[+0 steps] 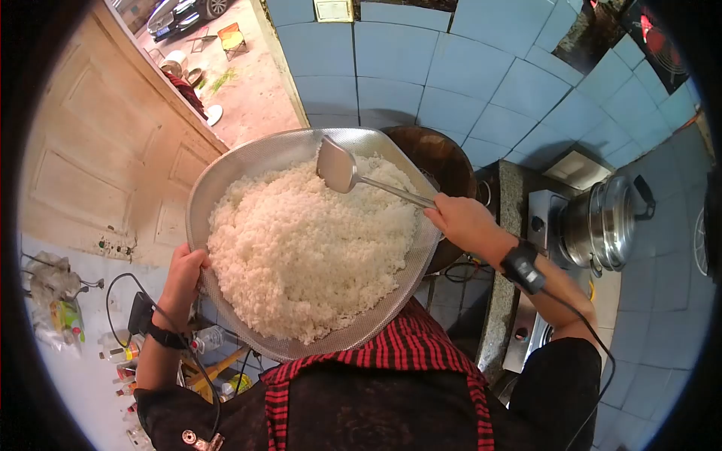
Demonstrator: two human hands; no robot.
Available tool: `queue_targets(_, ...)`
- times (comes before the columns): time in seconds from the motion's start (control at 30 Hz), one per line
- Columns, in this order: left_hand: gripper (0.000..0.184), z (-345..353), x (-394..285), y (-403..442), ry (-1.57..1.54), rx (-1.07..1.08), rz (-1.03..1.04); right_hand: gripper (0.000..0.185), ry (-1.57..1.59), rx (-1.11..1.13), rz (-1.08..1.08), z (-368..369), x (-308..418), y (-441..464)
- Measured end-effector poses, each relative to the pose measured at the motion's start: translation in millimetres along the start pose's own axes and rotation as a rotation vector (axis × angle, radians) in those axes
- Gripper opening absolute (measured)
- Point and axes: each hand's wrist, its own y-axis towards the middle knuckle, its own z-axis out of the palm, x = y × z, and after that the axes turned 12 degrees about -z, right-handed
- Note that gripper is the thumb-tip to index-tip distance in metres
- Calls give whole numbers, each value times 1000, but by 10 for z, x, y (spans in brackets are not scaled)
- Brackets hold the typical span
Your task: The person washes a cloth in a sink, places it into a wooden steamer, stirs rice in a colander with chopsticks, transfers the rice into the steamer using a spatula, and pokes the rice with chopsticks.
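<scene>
A large perforated metal basket (263, 153) full of white cooked rice (301, 248) is in front of my body. My left hand (186, 274) grips the basket's left rim, thumb over the edge. My right hand (465, 224) is closed round the handle of a metal spatula (338, 165) at the basket's right side. The spatula's flat blade lies over the upper part of the rice. Behind the basket, partly hidden by it, stands a round brown wooden tub (451, 169).
A steel steamer pot (594, 225) stands on a stove at the right, beside a stone counter edge (508, 255). A wooden door (113, 143) is at the left, next to an open doorway. Bottles (207, 340) are low at the left. Blue tiled wall lies ahead.
</scene>
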Motion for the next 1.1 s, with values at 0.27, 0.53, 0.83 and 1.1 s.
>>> queue_targets(0.27, 6, -6, -2, -8, -25, 21, 46, 29, -260, -24, 58, 192, -382, -181)
queue_targets(0.53, 7, 82, -69, -127, -36, -46, 70, 28, -344, -114, 17, 61, -716, -411)
queue_targets(0.83, 8, 67, -95, -100, -40, -8, 126, 26, -368, -197, 45, -251, -810, -719)
queue_targets(1.1, 10, 32, -15, -20, -42, 4, 138, 31, -254, -241, 92, -511, -456, -343)
